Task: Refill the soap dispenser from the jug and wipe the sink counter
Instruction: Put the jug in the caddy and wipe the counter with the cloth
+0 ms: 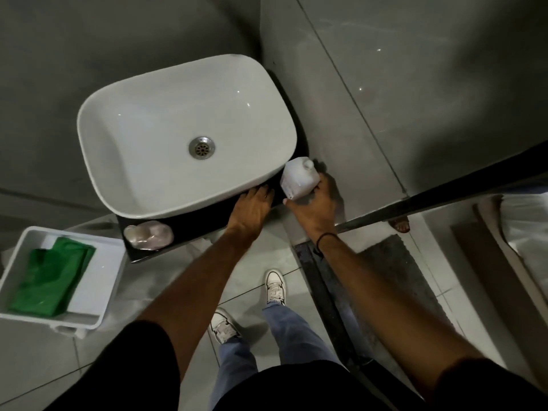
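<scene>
Gripping the white jug (300, 181) at its lower body, the right hand (312, 204) is seen with fingers and thumb curled round it at the right end of the dark counter (207, 226). The jug is held just beside the right front corner of the white sink (166, 185), its capped neck pointing away from the person. Whether its base rests on the counter or is lifted clear cannot be told. The left hand (252, 207) is laid flat on the counter edge, fingers straight, touching the foot of the sink and holding nothing.

The step in hand is judged to be the taking up of the jug; no pouring is under way, and the cap is seen in place. The soap dispenser (148, 235), a pale pinkish bottle, is found at the far left end of the counter, well apart from both hands, with the sink front between. The next move is judged to call for the jug to be carried leftward to the dispenser and both containers to be opened. A green cloth (50, 280) is noted in a white tray (114, 271) left of the counter, untouched; wiping is not yet begun.
</scene>
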